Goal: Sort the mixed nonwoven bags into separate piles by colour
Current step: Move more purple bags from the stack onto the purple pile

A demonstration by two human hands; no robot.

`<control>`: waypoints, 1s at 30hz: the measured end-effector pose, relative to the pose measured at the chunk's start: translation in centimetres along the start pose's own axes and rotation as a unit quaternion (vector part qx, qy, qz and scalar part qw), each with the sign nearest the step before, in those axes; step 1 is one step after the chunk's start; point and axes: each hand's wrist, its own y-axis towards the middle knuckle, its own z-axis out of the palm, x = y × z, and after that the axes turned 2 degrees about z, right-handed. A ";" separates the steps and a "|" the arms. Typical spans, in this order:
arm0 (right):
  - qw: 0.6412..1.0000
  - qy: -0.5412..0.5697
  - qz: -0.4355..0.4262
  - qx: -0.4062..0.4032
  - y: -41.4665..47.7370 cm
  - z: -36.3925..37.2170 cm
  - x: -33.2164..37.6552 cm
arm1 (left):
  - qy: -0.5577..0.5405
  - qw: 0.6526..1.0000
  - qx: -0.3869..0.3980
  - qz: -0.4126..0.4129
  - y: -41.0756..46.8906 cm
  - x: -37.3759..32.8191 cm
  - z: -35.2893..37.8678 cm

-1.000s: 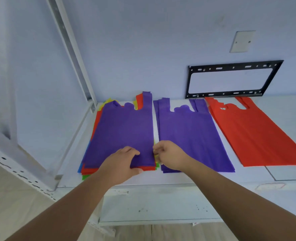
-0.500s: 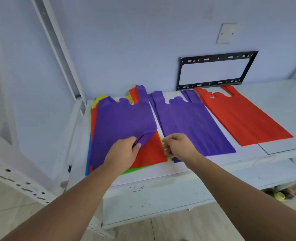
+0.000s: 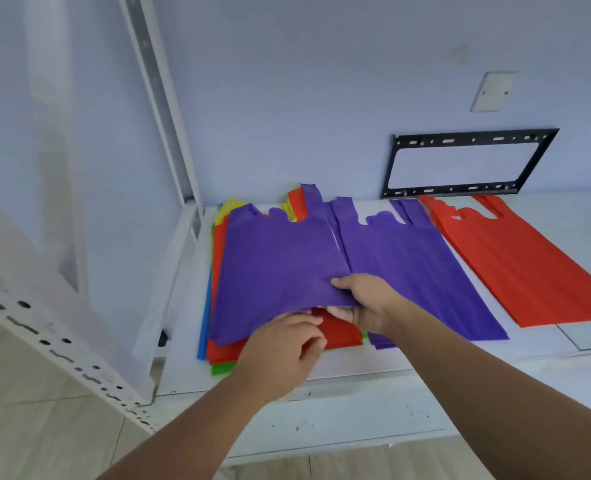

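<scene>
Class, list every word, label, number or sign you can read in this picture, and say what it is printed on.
None can be read. The purple bag in the right hand, the purple pile, the red pile and the mixed stack are plain. The wall plate and black bracket carry no lettering.

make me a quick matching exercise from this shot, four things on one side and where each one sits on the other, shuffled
Things:
1. top purple bag
2. purple pile
3. red pile
4. black bracket

Places:
a. against the wall
b. far right of the shelf
c. middle of the shelf
d. on the mixed stack, corner pinched by the right hand

Pairs: 1-d, 2-c, 3-b, 4-a
</scene>
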 end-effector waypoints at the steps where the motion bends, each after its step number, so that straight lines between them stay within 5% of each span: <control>1: 1.000 -0.002 -0.007 -0.004 0.0 -0.5 0.5 | 0.042 0.998 -0.013 -0.043 -0.4 0.9 -0.4; 3: 1.000 -0.022 -0.007 -0.004 -0.2 -2.0 1.3 | 0.070 0.983 -0.069 -0.156 -1.1 2.6 -1.5; 5: 0.996 -0.086 0.018 -0.003 -0.4 -3.5 1.8 | -0.097 0.923 -0.138 -0.345 -0.6 3.5 -3.5; 9: 0.976 -0.202 0.080 0.018 0.0 -4.9 2.0 | -0.552 0.627 -0.165 -0.525 2.1 5.9 -5.0; 10: 0.974 -0.210 0.080 0.019 0.3 -4.7 2.0 | -0.583 0.591 -0.140 -0.540 2.4 6.3 -4.8; 11: 0.971 -0.225 0.074 0.004 0.4 -4.3 2.0 | -0.575 0.603 -0.113 -0.541 2.6 6.8 -4.5; 13: 0.946 -0.318 0.026 -0.055 0.8 -3.3 1.8 | -0.438 0.724 -0.051 -0.530 2.7 7.5 -3.4; 15: 0.875 -0.468 -0.065 -0.111 1.2 -2.6 1.6 | -0.203 0.855 -0.010 -0.477 2.9 7.4 -2.5; 17: 0.822 -0.532 -0.153 -0.136 1.8 -2.4 1.4 | -0.026 0.915 -0.009 -0.403 3.3 6.7 -1.9; 21: 0.813 -0.502 -0.243 -0.169 2.2 -4.1 1.9 | 0.027 0.937 -0.101 -0.333 4.5 5.0 -1.6; 30: 0.780 -0.362 -0.436 -0.265 -0.7 -13.5 8.8 | -0.050 0.941 -0.258 -0.214 15.7 -2.8 -1.7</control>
